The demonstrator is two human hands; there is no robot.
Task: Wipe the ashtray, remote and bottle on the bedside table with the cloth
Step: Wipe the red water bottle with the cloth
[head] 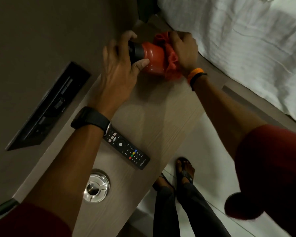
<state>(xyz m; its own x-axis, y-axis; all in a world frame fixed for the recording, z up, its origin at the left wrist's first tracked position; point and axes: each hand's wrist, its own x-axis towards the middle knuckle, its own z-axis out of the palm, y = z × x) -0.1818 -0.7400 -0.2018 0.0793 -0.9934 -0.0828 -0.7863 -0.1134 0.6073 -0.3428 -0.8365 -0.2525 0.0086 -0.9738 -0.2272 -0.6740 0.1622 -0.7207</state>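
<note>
A red bottle (pixel 152 56) with a black cap lies tilted at the far end of the wooden bedside table (pixel 154 120). My left hand (pixel 118 69) grips its black cap end. My right hand (pixel 183 48) presses a red cloth (pixel 171 60) around the bottle's lower body. A black remote (pixel 128 150) lies flat on the table near my left wrist. A shiny metal ashtray (pixel 97 185) sits at the near end of the table.
A bed with white sheets (pixel 246 40) runs along the right. A dark wall panel (pixel 48 108) with switches is on the left wall. My feet in sandals (pixel 183 171) stand on the pale tiled floor beside the table.
</note>
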